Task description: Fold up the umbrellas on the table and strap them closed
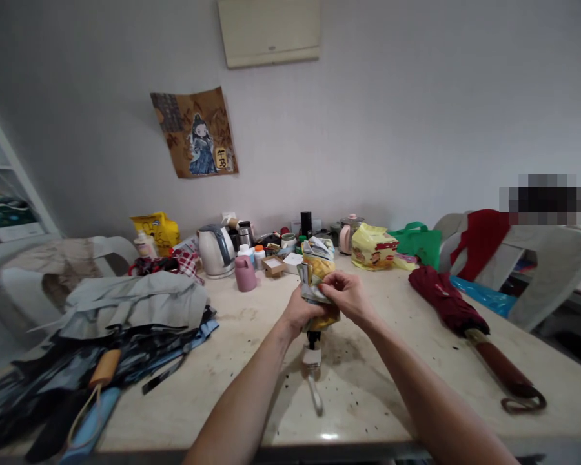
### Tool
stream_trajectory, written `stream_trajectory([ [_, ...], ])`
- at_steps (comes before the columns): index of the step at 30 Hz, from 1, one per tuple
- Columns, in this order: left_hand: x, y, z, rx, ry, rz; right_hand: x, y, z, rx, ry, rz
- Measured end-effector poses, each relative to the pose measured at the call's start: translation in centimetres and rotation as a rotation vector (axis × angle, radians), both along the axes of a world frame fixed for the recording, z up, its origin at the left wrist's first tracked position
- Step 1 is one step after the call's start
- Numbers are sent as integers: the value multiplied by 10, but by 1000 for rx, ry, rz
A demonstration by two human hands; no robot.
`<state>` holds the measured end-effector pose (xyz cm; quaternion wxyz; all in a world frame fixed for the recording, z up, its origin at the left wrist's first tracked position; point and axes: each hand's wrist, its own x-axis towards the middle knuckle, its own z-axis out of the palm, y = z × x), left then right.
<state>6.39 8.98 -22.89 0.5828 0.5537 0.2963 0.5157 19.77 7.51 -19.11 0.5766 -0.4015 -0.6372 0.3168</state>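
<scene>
Over the middle of the table I hold a folded compact umbrella (315,271) with a yellow, white and grey patterned canopy. My left hand (301,311) is wrapped round its lower part. My right hand (347,292) pinches the folded cloth on the right side. The umbrella's black shaft and white handle (312,358) with a wrist strap hang down beneath my hands, near the tabletop.
A dark red umbrella (469,323) with a brown hooked handle lies on the right. Several folded umbrellas (106,336) are piled on the left. A kettle (216,250), pink cup (244,274), bottles and bags (374,247) crowd the table's back edge. Chairs stand at both sides.
</scene>
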Motion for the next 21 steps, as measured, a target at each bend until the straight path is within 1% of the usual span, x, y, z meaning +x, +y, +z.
stream_trajectory([
  [2,0,-1,0,3,30,-45,-1,-1,1,28,22,-22],
  [4,2,-3,1,-4,50,-65,0,0,3,66,43,-96],
  [8,11,-10,-2,-16,113,-42,10,7,4,147,64,-282],
  [11,17,-13,-5,-33,152,-29,19,11,3,204,90,-378],
  [14,16,-10,-3,-45,87,49,22,10,1,230,101,-390],
  [17,7,-5,3,-7,-10,181,18,9,0,176,76,-345],
  [18,5,-4,5,7,-30,205,16,10,-1,148,81,-329],
  [21,1,-4,10,16,-66,186,15,15,-4,78,174,-309],
])
